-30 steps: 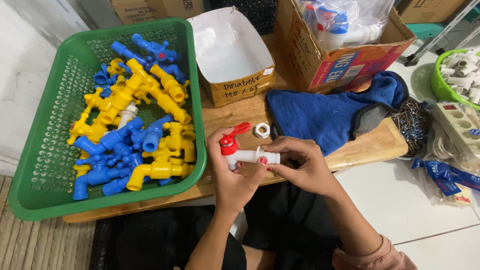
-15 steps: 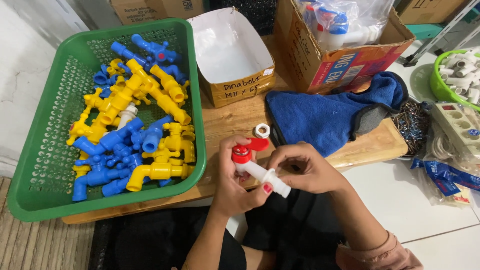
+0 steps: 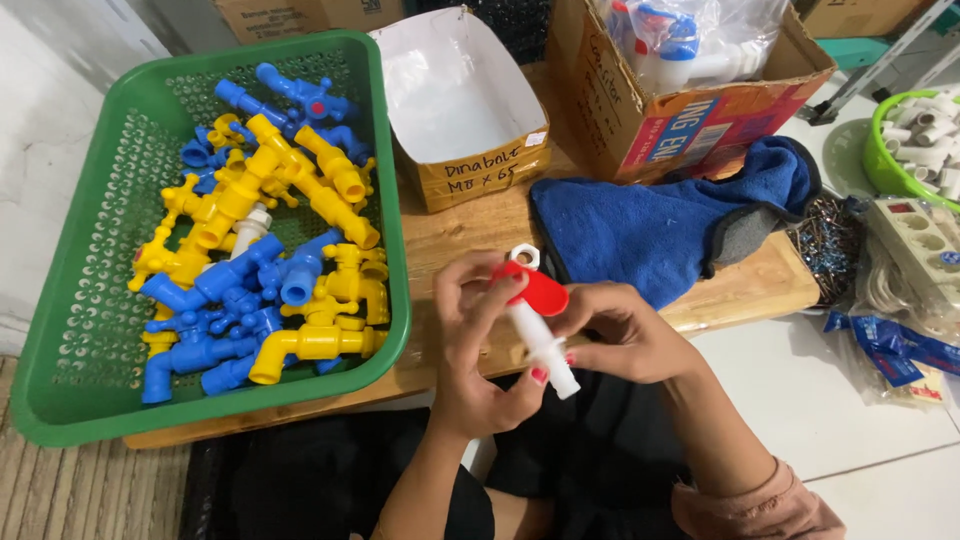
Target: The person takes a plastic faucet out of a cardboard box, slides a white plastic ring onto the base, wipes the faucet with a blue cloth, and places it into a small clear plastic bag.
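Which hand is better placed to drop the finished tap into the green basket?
Probably the left. The left hand wraps the white tap and sits next to the green basket; the right hand only steadies it from the far side.

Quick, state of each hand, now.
Left hand: closed on the white plastic tap with red handle.
Right hand: fingers gripping the same tap.

A low wooden board (image 3: 480, 225) is sitting on the floor, serving as a worktop. White tiles (image 3: 860, 420) are showing to the right, and ribbed grey matting (image 3: 70, 500) is lying at the lower left. Even light is falling throughout.
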